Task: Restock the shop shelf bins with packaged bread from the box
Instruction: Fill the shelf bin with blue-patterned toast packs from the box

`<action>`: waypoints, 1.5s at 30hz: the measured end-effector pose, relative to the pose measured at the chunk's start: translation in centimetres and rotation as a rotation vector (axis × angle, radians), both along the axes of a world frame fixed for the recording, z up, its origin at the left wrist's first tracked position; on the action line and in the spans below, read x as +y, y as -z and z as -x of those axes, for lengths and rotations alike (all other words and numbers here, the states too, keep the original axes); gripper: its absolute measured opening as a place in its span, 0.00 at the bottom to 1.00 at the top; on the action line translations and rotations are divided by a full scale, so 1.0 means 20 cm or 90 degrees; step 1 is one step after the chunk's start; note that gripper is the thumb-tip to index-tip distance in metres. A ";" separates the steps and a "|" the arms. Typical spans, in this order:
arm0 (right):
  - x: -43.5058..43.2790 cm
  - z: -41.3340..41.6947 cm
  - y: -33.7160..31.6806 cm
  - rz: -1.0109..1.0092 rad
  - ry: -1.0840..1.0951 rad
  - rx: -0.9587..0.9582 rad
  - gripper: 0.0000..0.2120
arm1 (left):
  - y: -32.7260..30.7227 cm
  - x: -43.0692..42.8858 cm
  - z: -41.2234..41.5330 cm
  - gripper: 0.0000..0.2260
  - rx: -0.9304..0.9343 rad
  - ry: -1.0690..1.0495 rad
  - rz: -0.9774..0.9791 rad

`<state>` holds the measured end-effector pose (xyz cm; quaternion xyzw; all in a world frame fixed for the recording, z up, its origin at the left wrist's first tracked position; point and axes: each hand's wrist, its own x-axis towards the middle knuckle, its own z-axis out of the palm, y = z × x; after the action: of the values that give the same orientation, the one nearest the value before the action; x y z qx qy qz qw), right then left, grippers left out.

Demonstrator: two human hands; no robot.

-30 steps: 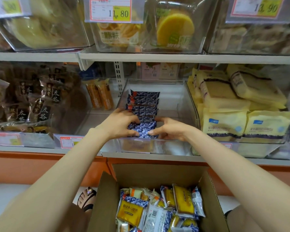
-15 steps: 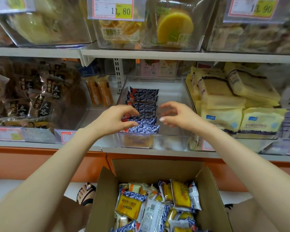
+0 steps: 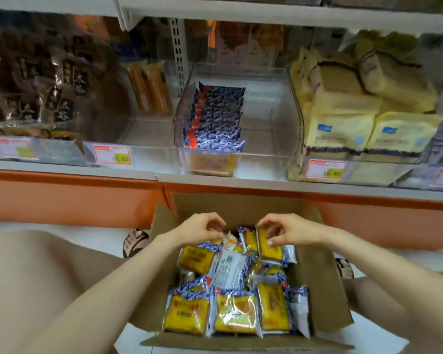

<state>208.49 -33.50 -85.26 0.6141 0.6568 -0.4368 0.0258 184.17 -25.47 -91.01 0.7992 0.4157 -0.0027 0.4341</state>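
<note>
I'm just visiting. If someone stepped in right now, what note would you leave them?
Left hand pinches a pale packet in the box.
Right hand grips a yellow packet there, not yet lifted out.
Done: one row of blue packets stands along the left of the clear bin.
Left: fill the bin's bare right side; the box holds many more packets.

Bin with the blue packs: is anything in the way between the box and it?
Nothing visible. The bin is open on top, and its right half is bare beside the row of blue packs. The right hand pinches a pack in the box, just below the shelf.
</note>
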 end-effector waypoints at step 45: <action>-0.03 -0.05 0.22 -0.050 -0.088 -0.009 0.27 | 0.21 0.20 -0.23 0.15 0.124 0.233 0.033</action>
<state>209.41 -34.06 -89.66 0.5710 0.7139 -0.4036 0.0360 188.76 -21.42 -95.24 0.8461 0.3030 -0.1692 0.4046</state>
